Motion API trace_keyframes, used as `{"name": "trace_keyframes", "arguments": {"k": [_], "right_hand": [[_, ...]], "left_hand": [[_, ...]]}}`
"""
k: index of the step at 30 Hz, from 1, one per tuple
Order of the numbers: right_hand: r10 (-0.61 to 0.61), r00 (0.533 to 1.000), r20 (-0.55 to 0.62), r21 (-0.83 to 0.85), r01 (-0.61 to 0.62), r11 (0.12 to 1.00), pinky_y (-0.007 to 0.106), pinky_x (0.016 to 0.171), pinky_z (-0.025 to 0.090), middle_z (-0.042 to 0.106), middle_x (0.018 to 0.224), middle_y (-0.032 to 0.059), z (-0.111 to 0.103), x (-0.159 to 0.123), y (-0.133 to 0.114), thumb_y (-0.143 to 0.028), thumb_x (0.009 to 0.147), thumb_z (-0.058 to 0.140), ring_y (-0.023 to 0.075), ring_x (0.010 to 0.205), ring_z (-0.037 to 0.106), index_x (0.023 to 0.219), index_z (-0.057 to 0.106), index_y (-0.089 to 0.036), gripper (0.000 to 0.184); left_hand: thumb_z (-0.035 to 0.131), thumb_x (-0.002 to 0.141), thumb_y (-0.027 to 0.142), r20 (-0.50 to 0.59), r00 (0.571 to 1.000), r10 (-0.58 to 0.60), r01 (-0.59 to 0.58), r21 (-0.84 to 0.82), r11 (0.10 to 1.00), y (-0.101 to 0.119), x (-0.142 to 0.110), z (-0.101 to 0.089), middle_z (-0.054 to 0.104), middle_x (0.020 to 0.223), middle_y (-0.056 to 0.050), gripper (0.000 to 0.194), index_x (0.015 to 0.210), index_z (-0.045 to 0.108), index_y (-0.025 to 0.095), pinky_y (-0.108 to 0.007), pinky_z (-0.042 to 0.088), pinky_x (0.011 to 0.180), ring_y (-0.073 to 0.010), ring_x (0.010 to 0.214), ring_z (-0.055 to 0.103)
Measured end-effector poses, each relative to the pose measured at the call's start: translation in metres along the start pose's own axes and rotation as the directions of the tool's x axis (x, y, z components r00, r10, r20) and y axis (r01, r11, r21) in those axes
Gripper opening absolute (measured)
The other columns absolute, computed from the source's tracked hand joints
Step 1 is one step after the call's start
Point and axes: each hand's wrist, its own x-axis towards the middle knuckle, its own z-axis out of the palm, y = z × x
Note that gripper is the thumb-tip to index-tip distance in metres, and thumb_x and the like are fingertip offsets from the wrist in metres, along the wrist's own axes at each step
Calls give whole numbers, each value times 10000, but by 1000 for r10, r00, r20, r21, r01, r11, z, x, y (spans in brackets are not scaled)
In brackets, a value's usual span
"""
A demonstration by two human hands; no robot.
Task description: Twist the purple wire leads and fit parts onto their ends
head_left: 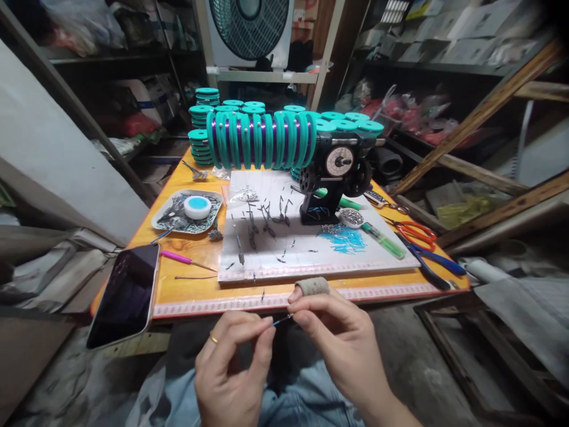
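In front of the table's near edge, my left hand (233, 362) and my right hand (344, 341) are close together. Between them runs a short thin strand (281, 321), blue at one end and dark toward the other. My left thumb and forefinger pinch its blue end. The right fingertips close on the other end, where a tiny shiny bit shows, too small to name. A grey-green wrap (313, 286) covers one right finger. Just beyond the hands, a white board (293, 270) carries several small dark strands, blue pieces (344, 238) and a dish of small metal parts (352, 218).
A black winding device (322, 196) holds a row of teal spools (262, 139). More spools stack behind. Left are a phone (124, 290), a pink-handled tool (175, 257) and a tray (160, 224). Orange scissors (415, 234) and blue-handled pliers (438, 259) lie right.
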Motion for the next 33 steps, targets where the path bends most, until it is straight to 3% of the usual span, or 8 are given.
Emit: {"name": "trace_keyframes", "arguments": {"k": [16,23,27,31,33], "right_hand": [[-17,1000,-9,26,17,1000,206,630,589,749,805,21,3,0,2,-181,807,758,161,743,718,811,798,-289,116],[-109,994,-29,-39,108,993,236,634,600,754,790,20,7,-6,7,-182,805,768,177,726,724,833,801,-290,117],[-145,989,20,-98,146,984,251,627,585,747,855,39,2,-5,9,-235,809,779,177,726,702,891,804,-291,102],[-147,989,31,-176,150,973,238,569,545,739,932,45,-7,-2,9,-312,781,813,155,686,662,996,781,-299,218],[-167,984,62,-195,176,965,234,610,546,738,885,30,-10,-1,7,-266,814,783,157,725,673,941,781,-290,129]], "left_hand": [[683,806,33,5,1000,5,-5,-10,1000,0,0,0,690,779,-1,189,884,705,204,-220,560,641,-131,697,674],[694,814,42,13,1000,-6,6,-30,1000,-2,-3,3,694,808,0,206,924,716,214,-226,563,650,-135,718,680],[699,821,42,8,1000,2,-2,-38,999,-4,-4,3,691,833,6,214,943,721,216,-214,563,670,-123,734,679],[695,818,22,19,999,26,-25,-51,998,-3,-1,2,697,839,14,220,942,716,203,-189,561,692,-107,743,680],[692,814,13,39,998,46,-43,-57,997,-2,1,2,696,839,12,220,936,709,195,-187,563,699,-106,746,681]]}}
